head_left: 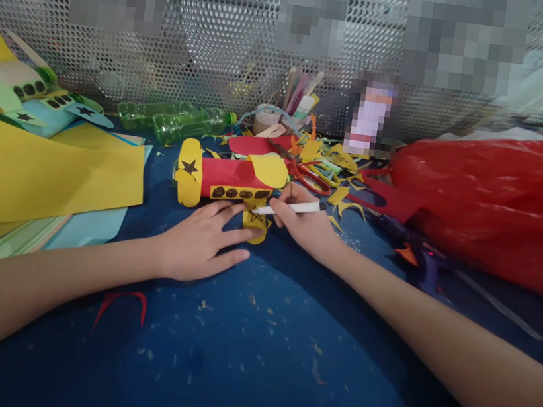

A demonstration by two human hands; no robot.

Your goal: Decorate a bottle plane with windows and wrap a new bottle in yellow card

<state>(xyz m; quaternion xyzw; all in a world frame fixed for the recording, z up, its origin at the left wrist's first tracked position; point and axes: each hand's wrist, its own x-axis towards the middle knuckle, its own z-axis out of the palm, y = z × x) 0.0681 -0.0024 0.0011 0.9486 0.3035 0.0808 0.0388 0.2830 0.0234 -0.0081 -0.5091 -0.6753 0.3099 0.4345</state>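
A bottle wrapped in red paper lies on its side on the blue table, with yellow paper flaps and a strip of dark scribbled ovals. One yellow flap points toward me and bears a star outline. My right hand grips a white marker, its tip at that star. Fingers spread, my left hand lies flat against the bottle's near side and the flap's edge. On the bottle's left end, another yellow flap carries a filled black star.
Yellow and pale paper sheets are stacked left, below finished bottle planes. Green bottles lie behind. Scissors and paper scraps sit back right, near a glue gun and red plastic bag. A red paper strip lies in front.
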